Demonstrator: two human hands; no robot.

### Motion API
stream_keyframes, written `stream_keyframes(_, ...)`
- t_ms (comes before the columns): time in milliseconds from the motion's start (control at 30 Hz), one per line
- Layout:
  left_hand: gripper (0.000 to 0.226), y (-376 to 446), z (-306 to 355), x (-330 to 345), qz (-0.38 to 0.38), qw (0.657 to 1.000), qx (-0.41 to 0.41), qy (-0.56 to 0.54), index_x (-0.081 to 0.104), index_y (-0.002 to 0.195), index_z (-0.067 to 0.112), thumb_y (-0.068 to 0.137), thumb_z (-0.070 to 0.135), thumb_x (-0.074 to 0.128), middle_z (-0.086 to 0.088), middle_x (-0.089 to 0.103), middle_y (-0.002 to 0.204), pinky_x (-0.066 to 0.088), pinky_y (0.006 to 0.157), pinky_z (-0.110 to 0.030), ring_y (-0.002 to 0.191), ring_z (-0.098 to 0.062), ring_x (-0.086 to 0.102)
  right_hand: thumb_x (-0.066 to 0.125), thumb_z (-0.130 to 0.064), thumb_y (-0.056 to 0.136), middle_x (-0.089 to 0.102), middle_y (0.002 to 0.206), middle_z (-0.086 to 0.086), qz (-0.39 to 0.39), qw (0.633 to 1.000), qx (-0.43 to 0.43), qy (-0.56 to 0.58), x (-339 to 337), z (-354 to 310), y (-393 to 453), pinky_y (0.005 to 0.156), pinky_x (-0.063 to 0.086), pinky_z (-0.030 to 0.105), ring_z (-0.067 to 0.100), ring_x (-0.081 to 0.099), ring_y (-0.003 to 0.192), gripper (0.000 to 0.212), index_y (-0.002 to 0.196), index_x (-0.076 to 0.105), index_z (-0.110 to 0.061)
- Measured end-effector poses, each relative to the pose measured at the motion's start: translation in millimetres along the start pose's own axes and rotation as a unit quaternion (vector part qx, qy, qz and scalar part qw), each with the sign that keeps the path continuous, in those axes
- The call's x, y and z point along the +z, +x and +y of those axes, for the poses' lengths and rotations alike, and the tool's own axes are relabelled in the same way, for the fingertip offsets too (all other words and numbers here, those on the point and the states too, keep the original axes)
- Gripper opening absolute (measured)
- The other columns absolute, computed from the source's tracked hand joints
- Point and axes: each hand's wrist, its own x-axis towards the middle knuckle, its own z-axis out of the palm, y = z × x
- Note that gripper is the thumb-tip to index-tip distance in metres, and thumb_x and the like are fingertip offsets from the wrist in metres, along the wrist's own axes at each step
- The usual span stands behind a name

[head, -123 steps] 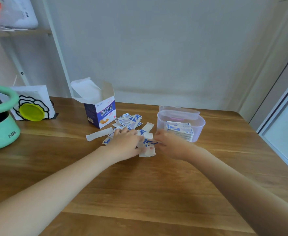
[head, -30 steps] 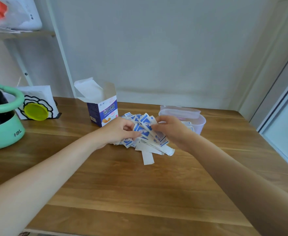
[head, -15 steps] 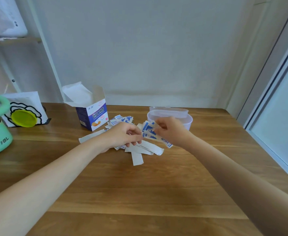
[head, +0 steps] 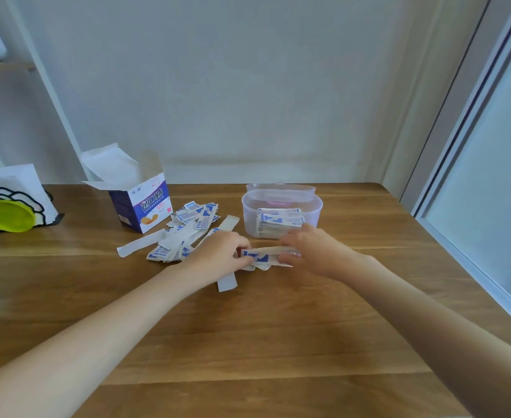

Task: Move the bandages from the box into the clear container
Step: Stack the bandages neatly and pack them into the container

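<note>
Both forearms reach forward and converge low over the wooden surface point(head: 278, 342). Left hand point(head: 218, 257) and right hand point(head: 314, 251): palms down, fingers curled, each pinching one end of a small stack of bandages point(head: 263, 257) held between them, just near of the clear container point(head: 281, 206). Container: open, far right of centre, holding upright bandages. Loose bandage pile point(head: 187, 227): left of the hands. Box point(head: 139, 200): open, far left of the pile
</note>
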Motion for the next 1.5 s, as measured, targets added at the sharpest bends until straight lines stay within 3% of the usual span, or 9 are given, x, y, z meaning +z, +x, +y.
stream_keyframes(200,0.023,2,-1,3,0.057,0.998,-0.002,-0.014,0.069,0.108,0.015,0.088,0.024,0.061,0.003,0.053,0.088,0.035,0.059,-0.014,0.08,-0.01,0.051,0.056,-0.013,0.09,0.067,0.105,0.006,0.056,0.987,0.013,0.147,2,6,0,0.077,0.047,0.024,0.014,0.055,0.086,0.022,0.11,0.065,-0.011)
stream_keyframes(367,0.028,-1,-3,4,0.077,0.994,-0.021,-0.07,0.062,0.119,0.02,0.093,0.016,0.053,0.0,0.066,0.108,0.045,0.071,-0.017,0.089,-0.009,0.06,0.045,-0.013,0.096,0.063,0.116,0.002,0.087,0.991,-0.05,0.084,7,-1,1,0.083,0.046,0.022,0.017,0.058,0.098,0.031,0.125,0.055,-0.017)
stream_keyframes(600,0.041,-2,3,0,0.026,0.994,0.004,0.103,0.046,0.137,0.028,0.099,0.014,0.038,-0.004,0.062,0.121,0.042,0.083,-0.021,0.108,-0.018,0.057,0.042,-0.008,0.096,0.061,0.099,0.001,0.125,0.988,-0.086,-0.027,13,-5,-2,0.075,0.047,0.024,0.015,0.056,0.084,0.027,0.118,0.057,-0.014)
stream_keyframes(700,0.035,1,2,-21,0.12,0.991,-0.011,-0.053,0.055,0.129,0.02,0.095,0.013,0.05,-0.003,0.066,0.105,0.039,0.071,-0.018,0.089,-0.012,0.059,0.045,-0.005,0.094,0.063,0.079,0.007,0.176,0.972,-0.028,0.15,-15,-4,-2,0.069,0.045,0.021,0.018,0.057,0.068,0.022,0.106,0.064,-0.005)
stream_keyframes(833,0.017,37,14,-51,0.228,0.931,-0.088,-0.27,0.054,0.105,0.014,0.09,0.016,0.059,0.004,0.065,0.075,0.049,0.066,-0.026,0.064,-0.005,0.06,0.056,-0.003,0.088,0.061,0.062,-0.001,0.246,0.9,0.088,0.348,-50,13,22,0.046,0.043,0.007,-0.001,0.053,0.04,0.015,0.096,0.054,-0.016)
stream_keyframes(933,0.01,66,20,-55,0.217,0.946,-0.127,-0.205,0.052,0.093,0.017,0.088,0.019,0.061,0.007,0.062,0.066,0.046,0.061,-0.026,0.063,-0.008,0.059,0.057,-0.003,0.086,0.059,0.061,0.001,0.223,0.881,0.186,0.374,-60,25,42,0.042,0.04,0.012,0.002,0.05,0.038,0.014,0.084,0.048,-0.014)
stream_keyframes(1167,0.013,103,28,-42,0.1,0.984,-0.146,0.03,0.062,0.098,0.016,0.086,0.016,0.058,0.0,0.066,0.097,0.045,0.064,-0.029,0.09,-0.022,0.063,0.048,0.004,0.082,0.065,0.093,0.015,0.133,0.949,0.235,0.161,-52,27,71,0.069,0.051,0.034,0.029,0.061,0.082,0.02,0.094,0.062,0.001)
stream_keyframes(1367,0.015,114,30,-33,0.046,0.981,-0.124,0.142,0.062,0.102,0.013,0.088,0.015,0.055,-0.002,0.063,0.094,0.041,0.06,-0.027,0.077,-0.02,0.055,0.043,0.01,0.082,0.05,0.07,0.006,0.074,0.971,0.21,0.085,-45,21,72,0.064,0.047,0.03,0.028,0.054,0.073,0.019,0.085,0.06,0.002)
stream_keyframes(1500,0.018,113,34,-36,0.024,0.976,-0.096,0.195,0.058,0.106,0.011,0.091,0.014,0.05,-0.004,0.057,0.092,0.039,0.064,-0.027,0.079,-0.019,0.05,0.043,0.012,0.084,0.036,0.061,0.002,0.056,0.975,0.212,0.046,-44,18,69,0.055,0.036,0.026,0.025,0.045,0.073,0.037,0.058,0.03,-0.011)
